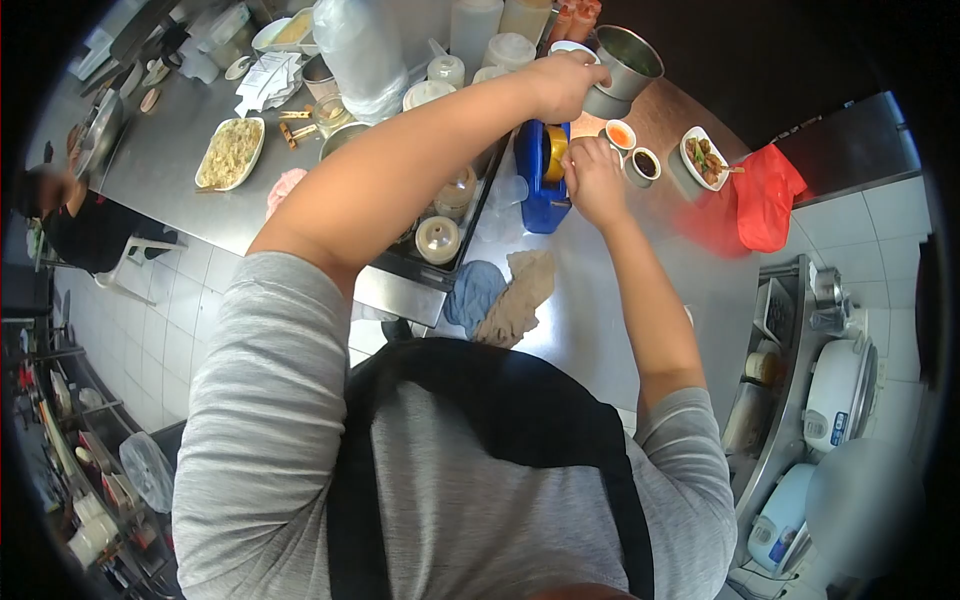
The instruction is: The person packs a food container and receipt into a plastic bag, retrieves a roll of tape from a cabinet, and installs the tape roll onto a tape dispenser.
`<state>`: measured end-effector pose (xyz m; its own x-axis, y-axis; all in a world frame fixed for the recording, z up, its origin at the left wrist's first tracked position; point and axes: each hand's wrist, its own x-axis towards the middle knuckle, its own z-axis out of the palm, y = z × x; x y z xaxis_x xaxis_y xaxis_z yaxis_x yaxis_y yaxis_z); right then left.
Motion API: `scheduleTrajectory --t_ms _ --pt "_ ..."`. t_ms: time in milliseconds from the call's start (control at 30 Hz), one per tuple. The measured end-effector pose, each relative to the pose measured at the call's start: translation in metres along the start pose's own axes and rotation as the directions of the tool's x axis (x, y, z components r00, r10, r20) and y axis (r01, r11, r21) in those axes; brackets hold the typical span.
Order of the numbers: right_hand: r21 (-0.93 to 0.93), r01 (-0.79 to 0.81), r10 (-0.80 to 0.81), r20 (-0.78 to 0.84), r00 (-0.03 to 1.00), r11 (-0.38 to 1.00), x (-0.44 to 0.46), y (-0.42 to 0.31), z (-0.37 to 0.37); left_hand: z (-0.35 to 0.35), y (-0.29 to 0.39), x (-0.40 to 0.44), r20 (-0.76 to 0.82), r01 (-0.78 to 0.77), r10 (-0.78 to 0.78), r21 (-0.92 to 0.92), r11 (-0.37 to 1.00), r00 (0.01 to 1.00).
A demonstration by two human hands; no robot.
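Observation:
My left hand (572, 86) reaches across to the near side of a steel pot (628, 62) with dark green contents. Its fingers are curled together at the pot's wall, and whatever they grip is hidden. My right hand (597, 182) is closed beside a blue tape dispenser (543, 205) with a yellow tape roll (553, 152). What those fingers hold, if anything, does not show. Just past them sit a small cup of orange sauce (620, 134) and a cup of dark sauce (646, 163). Another small cup is mostly covered by my right hand.
To the right are a plate of brown food (704, 158) and a red plastic bag (768, 200). Cloths (515, 295) lie near the front edge beside lidded jars (437, 240). Further left stands a dish of rice-like food (231, 154). A person (85, 220) sits at far left.

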<state>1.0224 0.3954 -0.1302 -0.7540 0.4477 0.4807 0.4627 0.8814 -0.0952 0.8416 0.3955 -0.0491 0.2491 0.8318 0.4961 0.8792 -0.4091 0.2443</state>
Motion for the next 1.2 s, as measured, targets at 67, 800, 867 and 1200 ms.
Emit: scheduleTrajectory --t_ms 67,800,867,1200 --pt "-0.021 0.037 -0.037 0.018 0.999 0.999 -0.011 -0.003 -0.003 -0.022 0.02 -0.01 -0.001 0.051 -0.051 -0.057 0.997 0.999" --pt "-0.091 0.116 -0.117 0.001 0.993 0.989 -0.068 -0.044 -0.029 0.124 0.112 -0.148 0.612 0.373 -0.678 -0.789 -0.489 0.406" --pt "-0.093 0.094 -0.096 -0.02 0.995 0.991 -0.077 -0.048 -0.023 0.124 0.114 -0.146 0.588 0.369 -0.711 -0.804 -0.466 0.385" --pt "0.052 -0.419 0.418 -0.244 0.875 0.907 -0.189 -0.013 -0.048 0.142 0.109 -0.137 0.228 0.743 -0.913 -0.66 0.111 0.339"
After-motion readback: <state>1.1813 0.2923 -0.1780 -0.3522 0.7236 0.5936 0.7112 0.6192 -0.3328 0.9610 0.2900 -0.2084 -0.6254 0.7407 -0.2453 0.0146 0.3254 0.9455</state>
